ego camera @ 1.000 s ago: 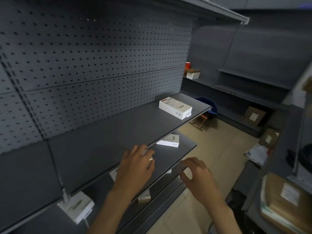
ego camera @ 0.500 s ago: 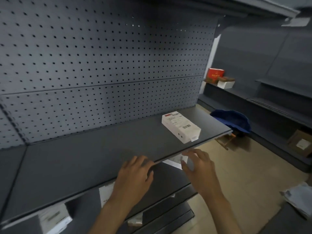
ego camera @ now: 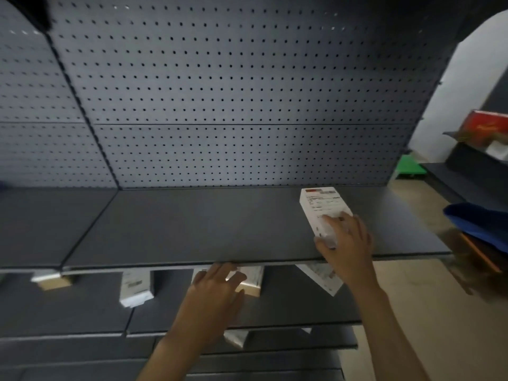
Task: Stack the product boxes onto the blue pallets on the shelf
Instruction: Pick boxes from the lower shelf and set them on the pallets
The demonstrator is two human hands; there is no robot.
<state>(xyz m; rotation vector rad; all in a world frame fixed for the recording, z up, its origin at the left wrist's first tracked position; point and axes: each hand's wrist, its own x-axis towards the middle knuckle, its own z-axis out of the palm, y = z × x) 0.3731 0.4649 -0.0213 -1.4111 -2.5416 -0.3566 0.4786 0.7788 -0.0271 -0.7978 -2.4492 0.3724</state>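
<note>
Seen from my remote station: the upper shelf [ego camera: 192,224] overhangs the lower shelf [ego camera: 82,306] and hides the far ends of the boxes there, so I can make out only the near parts of a labelled box [ego camera: 134,290], a tan-sided box [ego camera: 251,281] and a tilted box [ego camera: 321,274]. At the right frame edge a blue shape [ego camera: 478,224] is cut off and blurred; I cannot tell what it is. The white product box [ego camera: 321,204] lies flat on the upper shelf toward its right end, short of the pegboard [ego camera: 220,92]. Its top carries a red patch and lines of dark print, too smeared to read, and the gold marks on a red carton [ego camera: 486,126] on a far shelf are just as illegible. My right hand [ego camera: 346,243] grips the white box's near end, thumb at its left corner and fingers curled across its top. My left hand [ego camera: 217,292] holds nothing; its fingers are spread and straight, just below the upper shelf's front lip and partly covering the tan-sided box. The white box's near end sits close to the upper shelf's front edge. A broad run of dark shelf stretches left from it to the panel seam.
</note>
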